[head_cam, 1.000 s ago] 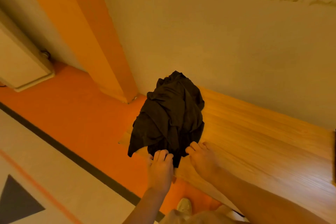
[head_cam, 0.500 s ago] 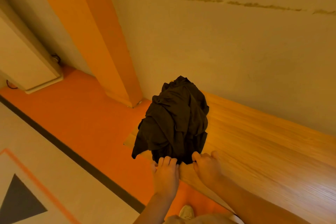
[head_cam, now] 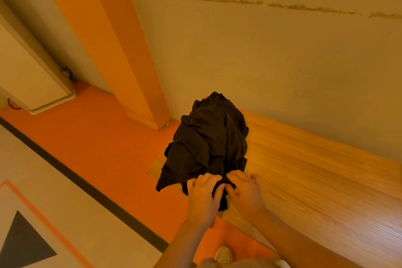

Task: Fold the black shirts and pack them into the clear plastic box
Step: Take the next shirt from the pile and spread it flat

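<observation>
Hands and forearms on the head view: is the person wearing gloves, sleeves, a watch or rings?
Both are bare. The left hand and right hand show no gloves, and no rings are visible. Both forearms are uncovered as far as the frame's bottom edge, with no sleeve, watch or band in view.

the setting reads as an indoor work or utility space, not a furnished home room. the floor (head_cam: 91,148) is painted orange, bordered by a dark stripe (head_cam: 87,189) and a pale zone carrying a dark triangle marking (head_cam: 24,243). an orange pillar (head_cam: 113,50) rises against a plain, cracked wall (head_cam: 261,61). a wood-grain worktop (head_cam: 315,180) abuts that wall. a pale cabinet (head_cam: 28,71) stands at left.
</observation>
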Available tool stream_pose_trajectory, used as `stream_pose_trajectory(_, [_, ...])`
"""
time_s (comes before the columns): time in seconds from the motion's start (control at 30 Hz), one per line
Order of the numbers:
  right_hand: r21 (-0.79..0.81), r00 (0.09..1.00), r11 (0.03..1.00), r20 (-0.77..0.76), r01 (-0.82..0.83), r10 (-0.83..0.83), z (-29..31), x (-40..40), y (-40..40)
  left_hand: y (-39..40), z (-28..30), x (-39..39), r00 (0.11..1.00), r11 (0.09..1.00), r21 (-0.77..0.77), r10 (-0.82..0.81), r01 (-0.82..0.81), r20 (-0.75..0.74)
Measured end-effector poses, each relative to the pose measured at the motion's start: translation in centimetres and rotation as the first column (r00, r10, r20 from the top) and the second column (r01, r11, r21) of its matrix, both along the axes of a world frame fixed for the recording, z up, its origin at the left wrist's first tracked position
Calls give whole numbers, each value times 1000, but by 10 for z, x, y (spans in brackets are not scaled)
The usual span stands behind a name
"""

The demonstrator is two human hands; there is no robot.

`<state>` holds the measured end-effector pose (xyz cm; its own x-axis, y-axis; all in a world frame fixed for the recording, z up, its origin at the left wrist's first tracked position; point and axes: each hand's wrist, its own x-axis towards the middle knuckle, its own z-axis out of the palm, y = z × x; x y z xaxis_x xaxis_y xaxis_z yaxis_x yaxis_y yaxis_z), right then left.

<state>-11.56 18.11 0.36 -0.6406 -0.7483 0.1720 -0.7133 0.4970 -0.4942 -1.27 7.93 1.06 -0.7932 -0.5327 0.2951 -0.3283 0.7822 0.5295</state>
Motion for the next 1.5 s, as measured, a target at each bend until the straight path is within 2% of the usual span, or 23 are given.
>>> stream_pose_trajectory(0.13, [-12, 991, 995, 96, 95, -93, 8, -7, 4, -6, 5, 9, 997, 998, 36, 56, -54, -62])
stream_pose_trajectory(0.23, [-57, 963, 997, 266, 57, -40, 12, -7, 4, -10, 11, 14, 992, 983, 162, 102, -88, -78])
stream_pose_trajectory(0.33, [-158, 875, 985, 485, 74, 13, 22, -1, 2, -9, 17, 13, 998, 957, 287, 25, -41, 58])
stream_pose_trajectory(0.4, [-181, 821, 978, 571, 106, 16, 32, 2, 1, -6, 21, 10, 995, 954, 298, -35, 5, 97])
stream_pose_trajectory(0.47, [-233, 795, 963, 605, 137, 33, 44, 5, 0, -6, 22, 6, 999, 970, 243, -29, 19, 36])
stream_pose_trajectory(0.57, [-306, 811, 928, 584, 213, 7, 58, 2, 0, -13, 26, 1, 996, 976, 208, 75, -62, -54])
stream_pose_trajectory(0.67, [-366, 796, 867, 603, 338, -56, 68, -7, 2, -20, 42, 3, 979, 951, 291, 149, -104, -137])
stream_pose_trajectory(0.73, [-408, 776, 816, 627, 410, -76, 74, -15, 4, -27, 55, 4, 950, 881, 446, 258, -158, -174])
stream_pose_trajectory(0.8, [-426, 726, 747, 679, 511, -110, 80, -24, 6, -39, 70, 4, 892, 729, 643, 425, -235, -156])
stream_pose_trajectory(0.83, [-422, 671, 698, 732, 579, -114, 82, -30, 6, -45, 76, 4, 855, 622, 740, 503, -256, -127])
stream_pose_trajectory(0.9, [-372, 500, 581, 863, 724, -72, 91, -40, 9, -57, 90, 4, 781, 403, 883, 620, -240, -71])
stream_pose_trajectory(0.93, [-331, 415, 525, 909, 784, -46, 96, -46, 10, -62, 96, 4, 748, 333, 916, 661, -223, -58])
stream_pose_trajectory(1.0, [-244, 313, 452, 946, 858, -81, 103, -57, 14, -70, 108, 5, 716, 293, 932, 696, -213, -55])
stream_pose_trajectory(1.03, [-218, 307, 451, 942, 866, -134, 104, -62, 16, -73, 114, 4, 718, 290, 934, 694, -207, -56])
stream_pose_trajectory(1.1, [-207, 376, 534, 898, 820, -228, 106, -68, 18, -75, 124, 3, 759, 285, 940, 649, -186, -46])
stream_pose_trajectory(1.17, [-195, 481, 680, 838, 707, -259, 110, -65, 16, -71, 133, 1, 835, 313, 937, 548, -155, -45])
stream_pose_trajectory(1.3, [-145, 673, 910, 720, 387, -172, 109, -52, 5, -54, 149, -8, 941, 424, 906, 314, -21, -125])
stream_pose_trajectory(1.4, [-215, 799, 974, 597, 70, 75, 113, -36, -4, -42, 155, -14, 978, 543, 822, 8, 170, -207])
stream_pose_trajectory(1.47, [-285, 843, 954, 487, -93, 228, 117, -28, -10, -36, 153, -16, 974, 659, 718, -176, 223, -142])
stream_pose_trajectory(1.5, [-297, 863, 950, 452, -94, 227, 117, -26, -11, -33, 151, -18, 970, 716, 659, -223, 232, -99])
